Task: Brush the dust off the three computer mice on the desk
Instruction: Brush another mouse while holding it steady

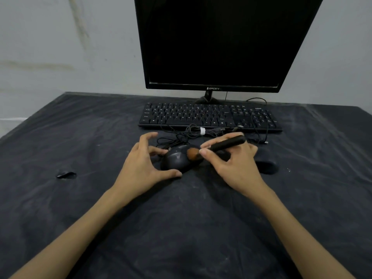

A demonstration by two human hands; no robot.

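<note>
Both hands work: right hand [235, 166] brushes mouse [177, 159].

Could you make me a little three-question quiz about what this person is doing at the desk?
1. True or false: the brush is in the left hand.
2. Where are the brush bristles? A) on the keyboard B) on the mouse nearest the left hand C) on the monitor
3. What is the left hand doing to that mouse?

Key
1. False: the right hand holds it.
2. B
3. Steadying it, fingers and thumb curled around its left side and near end.
</note>
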